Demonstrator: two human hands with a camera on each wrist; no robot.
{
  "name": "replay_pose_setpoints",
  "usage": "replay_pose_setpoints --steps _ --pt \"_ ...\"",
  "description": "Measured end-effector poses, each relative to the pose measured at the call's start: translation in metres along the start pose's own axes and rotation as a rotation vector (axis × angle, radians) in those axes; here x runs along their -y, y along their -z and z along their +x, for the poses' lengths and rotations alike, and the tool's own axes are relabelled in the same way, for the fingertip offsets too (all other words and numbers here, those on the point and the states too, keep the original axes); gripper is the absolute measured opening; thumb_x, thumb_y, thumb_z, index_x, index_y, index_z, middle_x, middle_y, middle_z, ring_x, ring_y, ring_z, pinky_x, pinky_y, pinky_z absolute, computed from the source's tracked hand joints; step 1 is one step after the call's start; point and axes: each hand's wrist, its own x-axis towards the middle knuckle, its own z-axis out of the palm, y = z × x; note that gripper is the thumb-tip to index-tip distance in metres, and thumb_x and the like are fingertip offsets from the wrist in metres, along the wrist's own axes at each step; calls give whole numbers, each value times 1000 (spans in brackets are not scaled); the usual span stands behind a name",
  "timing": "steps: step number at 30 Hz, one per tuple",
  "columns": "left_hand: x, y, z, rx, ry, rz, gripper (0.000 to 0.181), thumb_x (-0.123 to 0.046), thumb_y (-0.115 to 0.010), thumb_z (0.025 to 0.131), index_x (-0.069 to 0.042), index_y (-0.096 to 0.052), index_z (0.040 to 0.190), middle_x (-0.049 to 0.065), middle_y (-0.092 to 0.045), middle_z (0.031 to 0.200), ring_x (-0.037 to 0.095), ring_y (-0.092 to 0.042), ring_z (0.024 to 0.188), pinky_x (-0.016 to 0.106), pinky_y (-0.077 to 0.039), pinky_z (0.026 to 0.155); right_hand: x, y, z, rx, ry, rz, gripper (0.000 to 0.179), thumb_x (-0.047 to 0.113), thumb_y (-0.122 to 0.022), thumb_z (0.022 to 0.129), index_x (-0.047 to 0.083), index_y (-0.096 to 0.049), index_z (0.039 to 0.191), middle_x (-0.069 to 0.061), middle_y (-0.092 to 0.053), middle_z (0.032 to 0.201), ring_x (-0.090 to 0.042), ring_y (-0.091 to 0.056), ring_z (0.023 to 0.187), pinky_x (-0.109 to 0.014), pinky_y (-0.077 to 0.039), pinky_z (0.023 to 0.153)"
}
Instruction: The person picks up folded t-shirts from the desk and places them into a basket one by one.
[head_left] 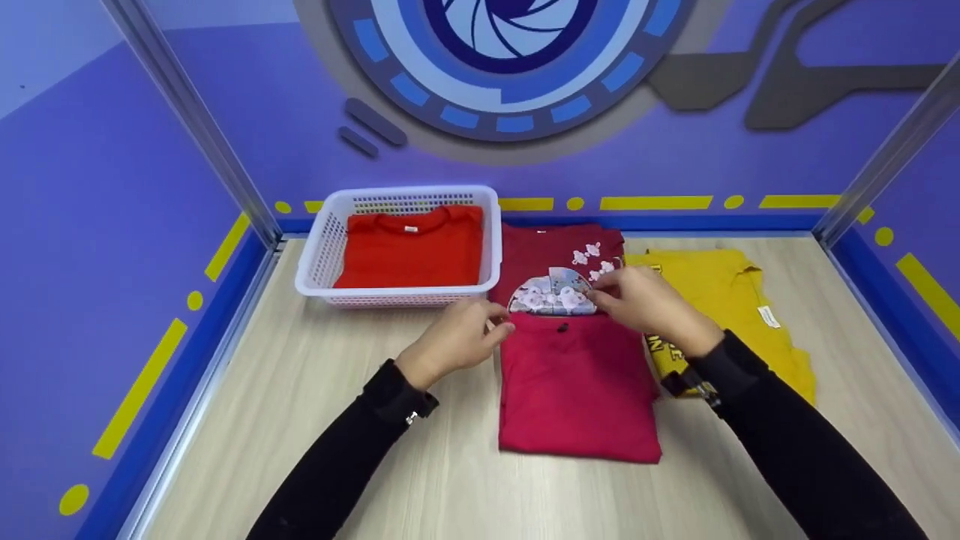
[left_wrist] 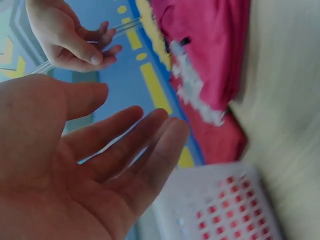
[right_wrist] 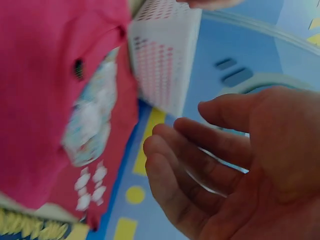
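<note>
A folded crimson shirt (head_left: 577,390) lies on the table in front of me, its collar edge overlapping a dark red shirt (head_left: 536,255) with a floral print. Above the crimson shirt's upper left corner hovers my left hand (head_left: 459,337), fingers loosely bent and holding nothing; the left wrist view shows its bare palm (left_wrist: 75,165). My right hand (head_left: 645,304) is over the right side of the floral print, and in the right wrist view its relaxed fingers (right_wrist: 170,170) hold nothing. Both hands appear raised off the cloth.
At the back left stands a white plastic basket (head_left: 319,259) with a folded orange-red shirt (head_left: 412,251) inside. A yellow shirt (head_left: 720,300) with dark lettering and a white tag lies to the right, partly under my right forearm. Blue-purple panels (head_left: 562,180) wall the table.
</note>
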Motion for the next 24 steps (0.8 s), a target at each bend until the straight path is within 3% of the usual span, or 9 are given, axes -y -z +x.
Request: replay_pose_setpoints --steps 4,8,12,17,24 --pt "4 -17 3 16 64 21 38 -29 -67 109 -1 -77 133 15 -81 124 33 -74 118 49 -60 105 -17 -9 -15 -2 -61 -60 25 23 -73 106 3 -84 115 -11 -79 94 -25 -63 80 -40 -52 77" --pt "7 -32 8 -4 91 63 34 -28 -68 109 -2 -79 127 17 -79 118 33 -73 114 51 -60 102 -30 -18 -23 0 -100 -161 25 23 -76 103 1 -84 112 -15 -80 98 -32 -67 89 -50 -56 83" --pt "11 -45 13 -7 104 103 34 -28 -69 109 -3 -77 130 17 -75 119 33 -70 114 50 -59 101 -38 -29 -25 27 -119 -224 23 23 -79 100 0 -83 107 -18 -77 99 -36 -67 91 -55 -57 85" --pt "14 -57 15 -1 126 119 38 -28 -72 107 -3 -76 136 16 -71 125 33 -66 120 48 -57 106 -45 -43 -28 25 -125 -251 23 22 -83 97 0 -81 103 -21 -70 107 -37 -67 91 -57 -59 82" --pt "15 -62 21 -39 131 149 27 -26 -77 103 -3 -80 118 15 -75 115 34 -71 113 49 -59 99 -46 -53 -28 30 -174 -209 25 23 -83 98 2 -80 111 -20 -68 105 -34 -63 92 -53 -57 82"
